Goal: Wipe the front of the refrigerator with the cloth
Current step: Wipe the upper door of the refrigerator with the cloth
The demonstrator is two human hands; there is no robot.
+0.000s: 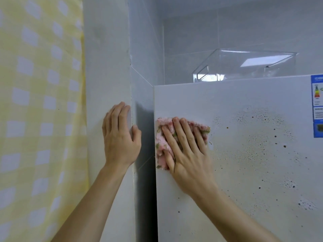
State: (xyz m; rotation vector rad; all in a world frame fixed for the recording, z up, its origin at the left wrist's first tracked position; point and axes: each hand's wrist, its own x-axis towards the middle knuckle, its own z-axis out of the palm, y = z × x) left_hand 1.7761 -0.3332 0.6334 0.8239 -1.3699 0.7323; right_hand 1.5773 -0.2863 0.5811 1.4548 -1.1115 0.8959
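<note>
Two bare forearms reach up from the bottom of the frame. The left hand (pixel 120 137) rests flat, fingers straight, on the corner of a white plaster wall (pixel 108 67) left of centre, thumb at the wall's edge; it holds nothing. The right hand (pixel 185 151), at centre, lies with fingers straight and spread over a crumpled pink fluffy cloth (pixel 161 137) flecked with green. It presses the cloth against the white refrigerator front (pixel 244 180), near the door's upper left edge.

Right of the cloth, the door carries foamy droplets and dark specks (pixel 265 137). A blue energy label (pixel 317 105) sits at the right edge, and a clear plastic box (pixel 244 65) stands on top. A yellow checked curtain (pixel 40 102) fills the left.

The cloth looks soft, light and limp, perhaps damp. It would likely bunch under a pinch, so a flat palm over its middle probably steers it best.
</note>
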